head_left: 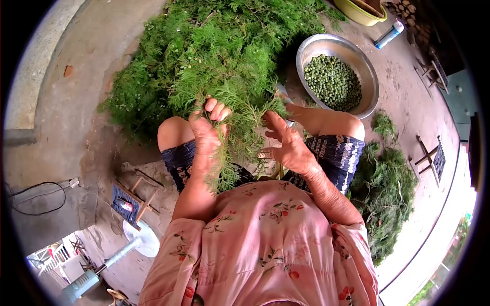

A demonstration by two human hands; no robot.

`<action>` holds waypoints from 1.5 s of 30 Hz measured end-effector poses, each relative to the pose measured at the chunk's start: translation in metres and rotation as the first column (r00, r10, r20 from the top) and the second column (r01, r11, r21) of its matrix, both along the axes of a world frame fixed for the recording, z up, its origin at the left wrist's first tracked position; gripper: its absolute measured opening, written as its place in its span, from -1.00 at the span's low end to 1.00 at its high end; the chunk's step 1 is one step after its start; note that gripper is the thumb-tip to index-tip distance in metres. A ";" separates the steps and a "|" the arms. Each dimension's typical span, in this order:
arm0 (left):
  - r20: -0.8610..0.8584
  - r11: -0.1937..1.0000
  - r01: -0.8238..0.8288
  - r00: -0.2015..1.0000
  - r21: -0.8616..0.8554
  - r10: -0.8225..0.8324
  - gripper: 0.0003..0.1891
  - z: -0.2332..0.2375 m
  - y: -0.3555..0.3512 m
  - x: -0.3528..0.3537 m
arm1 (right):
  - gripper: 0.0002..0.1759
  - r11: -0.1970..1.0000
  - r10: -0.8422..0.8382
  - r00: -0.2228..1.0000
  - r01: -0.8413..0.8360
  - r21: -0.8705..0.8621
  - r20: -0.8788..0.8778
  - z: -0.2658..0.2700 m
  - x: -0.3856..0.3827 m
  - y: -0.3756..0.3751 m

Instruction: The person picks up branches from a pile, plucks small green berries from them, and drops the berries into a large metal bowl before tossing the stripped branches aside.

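My left hand (208, 121) is closed around the stem of a leafy evergreen branch (242, 122), whose flat green sprays hang down over my lap. On the other side of the branch, my right hand (291, 145) has its fingers apart, with the fingertips right at the foliage. Beyond both hands lies a big heap of cut evergreen branches (204, 51), with small pale green cones among the sprays. A metal basin (371, 92) stands to the right of the heap, holding a layer of small round green cones (332, 81).
A smaller pile of greenery (383, 199) lies on the floor to my right. At the top right are a yellow basin (360, 14) and a blue-and-white bottle (389, 34). A low stool (130, 201) and a standing fan (140, 239) are at the left.
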State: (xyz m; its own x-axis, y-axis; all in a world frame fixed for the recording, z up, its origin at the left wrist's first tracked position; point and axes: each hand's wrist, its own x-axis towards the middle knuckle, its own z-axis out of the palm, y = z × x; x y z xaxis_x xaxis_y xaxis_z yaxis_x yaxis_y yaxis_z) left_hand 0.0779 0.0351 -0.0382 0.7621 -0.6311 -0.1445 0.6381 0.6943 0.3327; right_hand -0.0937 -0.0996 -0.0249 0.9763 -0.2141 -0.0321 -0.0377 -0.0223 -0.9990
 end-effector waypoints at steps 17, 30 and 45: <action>-0.001 0.811 -0.107 0.991 0.575 0.131 -0.83 0.014 -0.034 -0.048 | 0.01 0.876 0.077 0.996 -0.093 -0.474 -0.052 0.007 0.025 0.007; 0.022 0.785 0.090 0.991 0.613 -0.131 -0.70 0.026 -0.031 -0.033 | -0.60 0.935 -0.162 0.983 0.179 -0.305 0.083 -0.014 0.024 -0.023; 0.176 0.663 0.253 0.843 0.704 -0.509 -0.80 0.004 -0.019 -0.053 | -0.77 0.610 -0.538 0.816 0.550 0.571 -0.211 0.017 0.000 -0.068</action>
State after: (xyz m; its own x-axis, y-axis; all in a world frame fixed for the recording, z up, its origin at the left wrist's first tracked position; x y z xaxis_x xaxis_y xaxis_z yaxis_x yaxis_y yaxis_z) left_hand 0.0249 0.0157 -0.0344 0.5511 -0.7270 -0.4096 0.5555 -0.0466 0.8302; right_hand -0.0938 -0.1675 -0.0076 0.6846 -0.6373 -0.3539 0.1350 0.5880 -0.7975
